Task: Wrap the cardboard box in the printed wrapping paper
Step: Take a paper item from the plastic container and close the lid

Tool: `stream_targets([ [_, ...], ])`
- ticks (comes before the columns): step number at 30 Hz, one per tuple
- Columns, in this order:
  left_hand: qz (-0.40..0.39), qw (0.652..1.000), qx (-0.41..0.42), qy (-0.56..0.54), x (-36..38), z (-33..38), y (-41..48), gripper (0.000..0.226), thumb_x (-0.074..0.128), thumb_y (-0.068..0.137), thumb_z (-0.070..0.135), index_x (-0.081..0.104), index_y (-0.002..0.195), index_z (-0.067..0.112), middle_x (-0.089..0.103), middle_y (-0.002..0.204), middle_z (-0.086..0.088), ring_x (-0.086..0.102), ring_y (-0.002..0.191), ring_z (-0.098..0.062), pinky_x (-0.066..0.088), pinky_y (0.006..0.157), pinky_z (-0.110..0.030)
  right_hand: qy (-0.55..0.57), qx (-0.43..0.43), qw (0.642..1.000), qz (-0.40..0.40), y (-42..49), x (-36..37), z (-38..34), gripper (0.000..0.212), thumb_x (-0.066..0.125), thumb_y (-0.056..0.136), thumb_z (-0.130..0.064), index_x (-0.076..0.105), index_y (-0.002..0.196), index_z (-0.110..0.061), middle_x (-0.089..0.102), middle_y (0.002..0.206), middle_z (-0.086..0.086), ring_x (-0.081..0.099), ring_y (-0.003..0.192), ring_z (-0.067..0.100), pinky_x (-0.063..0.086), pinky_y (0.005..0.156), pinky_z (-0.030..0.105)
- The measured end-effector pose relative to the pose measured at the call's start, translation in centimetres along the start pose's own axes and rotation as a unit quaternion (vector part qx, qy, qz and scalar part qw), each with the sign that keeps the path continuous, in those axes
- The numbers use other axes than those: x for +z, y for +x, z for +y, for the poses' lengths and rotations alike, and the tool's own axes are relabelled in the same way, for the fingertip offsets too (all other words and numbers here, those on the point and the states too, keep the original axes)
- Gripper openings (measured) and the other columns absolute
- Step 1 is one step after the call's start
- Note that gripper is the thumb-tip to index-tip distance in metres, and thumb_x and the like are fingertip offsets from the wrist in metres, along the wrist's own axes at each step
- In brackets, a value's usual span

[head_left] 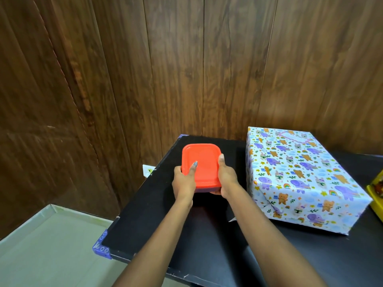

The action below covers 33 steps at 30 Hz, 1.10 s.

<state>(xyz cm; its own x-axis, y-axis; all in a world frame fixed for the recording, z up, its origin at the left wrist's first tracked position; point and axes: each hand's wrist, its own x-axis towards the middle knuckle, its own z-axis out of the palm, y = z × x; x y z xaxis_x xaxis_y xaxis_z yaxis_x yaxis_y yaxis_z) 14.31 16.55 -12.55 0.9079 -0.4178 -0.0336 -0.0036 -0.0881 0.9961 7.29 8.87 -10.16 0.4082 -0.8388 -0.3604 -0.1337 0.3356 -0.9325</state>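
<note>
The box [300,177], covered in white wrapping paper printed with purple elephants, bears and rainbows, lies on the right half of the black table [157,224]. Left of it, both hands hold a square container with a red lid [202,162] near the table's far left corner. My left hand [184,179] grips its left edge, thumb on the lid. On the container's right edge is my right hand [226,177], with its thumb along the lid's rim. Neither hand touches the wrapped box.
A yellow object [378,190] shows at the right edge, just beside the wrapped box. A dark wood-panelled wall [186,69] runs close behind the table. Pale floor [51,245] lies to the left, beyond the table's edge.
</note>
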Motion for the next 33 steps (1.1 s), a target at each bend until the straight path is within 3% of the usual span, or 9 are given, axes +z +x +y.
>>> stream_targets([
  [5, 0.003, 0.997, 0.029, 0.065, -0.1, 0.7, 0.5, 0.053, 0.062, 0.079, 0.056, 0.051, 0.114, 0.017, 0.06, 0.101, 0.0, 0.059, 0.093, -0.019, 0.053, 0.081, -0.037, -0.01, -0.026, 0.999, 0.04, 0.5, 0.3, 0.5, 0.072, 0.043, 0.082, -0.071, 0.058, 0.104, -0.004, 0.064, 0.103, 0.015, 0.065, 0.087, 0.033, 0.058, 0.057, 0.045],
  [9, -0.069, 0.985, 0.102, 0.118, -1.2, 0.7, 1.6, 0.047, 0.064, 0.079, 0.053, 0.057, 0.111, 0.02, 0.062, 0.095, 0.006, 0.06, 0.09, -0.014, 0.052, 0.082, -0.033, -0.007, -0.018, 1.0, -0.02, 1.9, -0.6, -2.0, 0.092, 0.034, 0.077, -0.079, 0.049, 0.128, -0.004, 0.059, 0.121, 0.014, 0.059, 0.107, 0.031, 0.05, 0.093, 0.043],
  [15, -0.22, 0.967, 0.079, 0.097, -1.8, 2.0, 3.4, 0.046, 0.07, 0.075, 0.048, 0.058, 0.111, 0.021, 0.068, 0.102, 0.002, 0.065, 0.093, -0.016, 0.054, 0.087, -0.038, 0.033, -0.062, 0.996, 0.054, 4.3, 0.0, -3.0, 0.077, 0.046, 0.078, -0.074, 0.061, 0.104, -0.004, 0.064, 0.094, 0.009, 0.062, 0.087, 0.026, 0.052, 0.086, 0.036],
  [19, -0.162, 0.973, 0.079, 0.143, -0.7, 4.3, 6.1, 0.06, 0.072, 0.066, 0.06, 0.063, 0.103, 0.013, 0.07, 0.094, -0.005, 0.066, 0.086, -0.022, 0.054, 0.083, -0.043, 0.021, -0.07, 0.996, 0.053, 5.5, 1.2, -3.0, 0.072, 0.047, 0.079, -0.072, 0.062, 0.097, -0.004, 0.066, 0.093, 0.009, 0.063, 0.085, 0.026, 0.052, 0.084, 0.038],
  [22, -0.167, 0.949, 0.125, 0.238, -1.0, 4.5, 7.0, 0.057, 0.07, 0.068, 0.06, 0.064, 0.101, 0.014, 0.069, 0.094, -0.002, 0.064, 0.087, -0.019, 0.052, 0.078, -0.035, -0.1, -0.137, 0.984, 0.052, 6.2, 1.0, -4.7, 0.062, 0.047, 0.084, -0.064, 0.063, 0.098, -0.006, 0.064, 0.1, 0.009, 0.061, 0.093, 0.026, 0.049, 0.086, 0.036],
  [25, -0.193, 0.915, 0.179, 0.306, -0.9, 5.3, 7.0, 0.05, 0.069, 0.072, 0.058, 0.063, 0.101, 0.017, 0.065, 0.091, 0.004, 0.06, 0.087, -0.014, 0.043, 0.069, -0.025, -0.273, -0.217, 0.937, -0.014, 5.9, 1.3, -7.7, 0.065, 0.036, 0.088, -0.066, 0.064, 0.105, -0.01, 0.062, 0.112, 0.009, 0.057, 0.108, 0.027, 0.041, 0.09, 0.037],
  [27, -0.21, 0.902, 0.204, 0.319, -0.5, 5.6, 6.9, 0.042, 0.068, 0.073, 0.057, 0.062, 0.095, 0.021, 0.063, 0.088, 0.007, 0.059, 0.084, -0.012, 0.041, 0.067, -0.024, -0.341, -0.212, 0.915, -0.038, 5.9, 1.8, -9.0, 0.07, 0.033, 0.09, -0.063, 0.057, 0.121, -0.005, 0.057, 0.124, 0.011, 0.053, 0.115, 0.03, 0.039, 0.091, 0.038],
  [30, -0.213, 0.898, 0.22, 0.317, -0.2, 5.6, 7.0, 0.033, 0.068, 0.072, 0.058, 0.058, 0.079, 0.028, 0.06, 0.076, 0.014, 0.057, 0.075, -0.008, 0.038, 0.059, -0.019, -0.429, -0.222, 0.876, 0.008, 6.3, 2.4, -9.6, 0.051, 0.031, 0.093, -0.043, 0.056, 0.117, -0.007, 0.058, 0.122, 0.013, 0.054, 0.107, 0.032, 0.039, 0.083, 0.037],
  [33, -0.194, 0.903, 0.216, 0.317, 0.1, 5.3, 7.8, 0.038, 0.068, 0.071, 0.059, 0.059, 0.082, 0.024, 0.059, 0.074, 0.014, 0.056, 0.073, -0.007, 0.039, 0.057, -0.018, -0.426, -0.21, 0.88, 0.004, 6.8, 2.9, -10.2, 0.046, 0.033, 0.092, -0.04, 0.055, 0.118, -0.008, 0.057, 0.121, 0.012, 0.054, 0.102, 0.03, 0.038, 0.082, 0.036],
])
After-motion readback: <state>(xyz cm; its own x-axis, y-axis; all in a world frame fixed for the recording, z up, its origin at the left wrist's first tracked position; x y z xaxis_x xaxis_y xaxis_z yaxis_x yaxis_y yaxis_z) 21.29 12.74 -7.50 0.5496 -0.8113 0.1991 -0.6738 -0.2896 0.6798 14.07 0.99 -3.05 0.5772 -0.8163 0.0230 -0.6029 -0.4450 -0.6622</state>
